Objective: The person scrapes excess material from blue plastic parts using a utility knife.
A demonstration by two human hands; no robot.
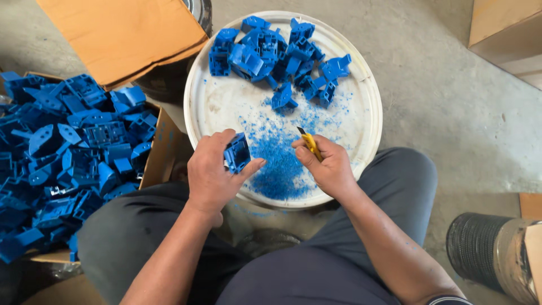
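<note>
Below, a cardboard box (161, 148) of blue plastic parts (62, 158) sits left of a white round lid (226, 101) carrying a smaller pile (276, 53) and blue shavings (276, 155). Over the lid, the left hand (212, 172) grips one blue part (237, 152); the right hand (327, 164) is closed around a yellow knife (309, 144).

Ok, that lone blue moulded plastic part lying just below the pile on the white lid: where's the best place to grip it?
Probably pinch the lone blue plastic part across its raised body, coming from above on the near side: the pile crowds its far side, while bare white round lid lies beside it.
</note>
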